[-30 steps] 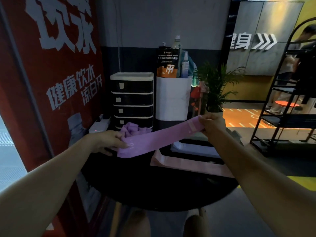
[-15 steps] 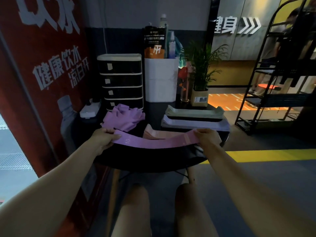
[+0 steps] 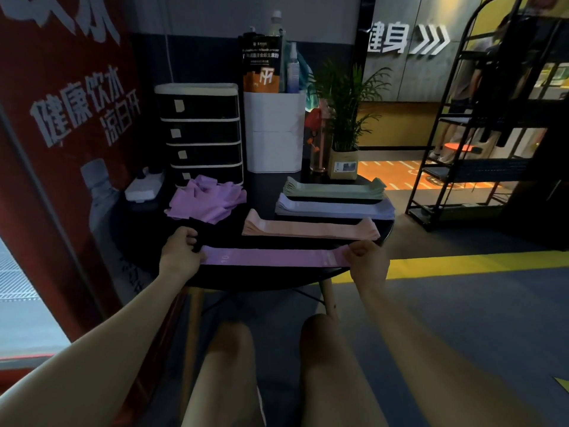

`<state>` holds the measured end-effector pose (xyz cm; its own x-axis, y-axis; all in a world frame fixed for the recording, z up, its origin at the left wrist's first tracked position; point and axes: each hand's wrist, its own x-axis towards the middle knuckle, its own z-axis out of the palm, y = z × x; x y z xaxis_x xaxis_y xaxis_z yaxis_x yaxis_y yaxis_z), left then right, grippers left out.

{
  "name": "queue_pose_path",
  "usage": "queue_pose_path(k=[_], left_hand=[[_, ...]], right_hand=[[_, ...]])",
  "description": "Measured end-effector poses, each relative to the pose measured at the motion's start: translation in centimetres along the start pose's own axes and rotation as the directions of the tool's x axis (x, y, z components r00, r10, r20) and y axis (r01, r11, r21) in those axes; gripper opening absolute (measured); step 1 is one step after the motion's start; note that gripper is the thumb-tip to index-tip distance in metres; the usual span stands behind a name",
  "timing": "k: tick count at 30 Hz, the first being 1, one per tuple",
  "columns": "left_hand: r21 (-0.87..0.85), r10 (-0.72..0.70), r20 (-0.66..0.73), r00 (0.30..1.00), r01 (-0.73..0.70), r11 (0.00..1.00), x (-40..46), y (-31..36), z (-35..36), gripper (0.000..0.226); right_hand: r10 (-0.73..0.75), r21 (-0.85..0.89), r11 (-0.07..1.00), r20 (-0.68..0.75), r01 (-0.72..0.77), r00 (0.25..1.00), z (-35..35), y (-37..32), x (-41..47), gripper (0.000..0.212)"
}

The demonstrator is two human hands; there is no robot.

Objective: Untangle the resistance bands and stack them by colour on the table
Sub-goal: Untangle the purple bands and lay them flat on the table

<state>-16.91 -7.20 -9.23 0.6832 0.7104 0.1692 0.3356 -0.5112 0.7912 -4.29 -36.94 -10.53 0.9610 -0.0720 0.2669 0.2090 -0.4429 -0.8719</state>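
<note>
Three flat band stacks (image 3: pixel 311 229), one tangled purple heap (image 3: pixel 205 200) (uncounted), one stretched band (image 3: pixel 274 257).

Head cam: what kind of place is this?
Probably a gym or fitness studio corner. Resistance bands lie sorted by colour on a small round black table: a green stack, a pale lilac stack and a pink stack. A red drinking-water banner stands left, with arrow wall signage behind.

1. A purple band (image 3: pixel 274 257) lies stretched flat along the near edge of the table, one end pinched in each hand.
2. Just behind it sits a flat pink stack (image 3: pixel 311 228).
3. Behind that lie a lavender stack (image 3: pixel 335 208) and a pale green stack (image 3: pixel 334 189).
4. A crumpled purple heap (image 3: pixel 206 200) sits at back left.
</note>
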Motion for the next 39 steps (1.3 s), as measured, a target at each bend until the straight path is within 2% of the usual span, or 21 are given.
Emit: queue_pose_path(k=[2,5,14,19,24,28,32,39], left_hand=[[0.030,0.063,-0.005,0.998,-0.063,0.998,-0.3,-0.3,0.3,0.031],[0.034,0.069,0.031,0.997,-0.070,0.997,-0.6,-0.4,0.5,0.014],[0.073,0.059,0.058,0.997,-0.063,0.995,-0.2,0.2,0.5,0.017],[0.118,0.096,0.039,0.995,-0.100,0.988,1.1,1.4,0.1,0.015],[0.113,0.117,-0.004,0.993,-0.116,0.987,2.8,2.9,0.3,0.016],[0.119,0.150,0.001,0.989,-0.149,0.982,4.6,3.5,0.5,0.023],[0.114,0.160,-0.012,0.987,-0.157,0.981,7.0,3.6,0.7,0.021],[0.200,0.182,0.020,0.983,-0.182,0.963,12.4,1.7,-0.2,0.030]], right_hand=[[0.003,0.003,1.000,-0.001,-0.003,1.000,-0.1,0.0,0.0,0.012],[-0.005,0.000,1.000,0.016,0.005,1.000,0.0,0.3,0.1,0.011],[-0.026,-0.051,0.998,0.016,0.027,1.000,0.0,-0.3,0.3,0.019],[-0.129,-0.043,0.991,-0.008,0.128,0.992,0.7,-3.1,1.3,0.024],[-0.226,-0.023,0.973,0.111,0.230,0.968,3.8,-6.5,2.7,0.023],[-0.220,-0.001,0.974,0.214,0.226,0.952,7.2,-9.7,3.3,0.023],[-0.222,0.041,0.974,0.323,0.221,0.920,11.4,-11.6,4.3,0.021],[-0.313,-0.005,0.929,0.521,0.370,0.794,18.9,-14.4,6.3,0.019]])
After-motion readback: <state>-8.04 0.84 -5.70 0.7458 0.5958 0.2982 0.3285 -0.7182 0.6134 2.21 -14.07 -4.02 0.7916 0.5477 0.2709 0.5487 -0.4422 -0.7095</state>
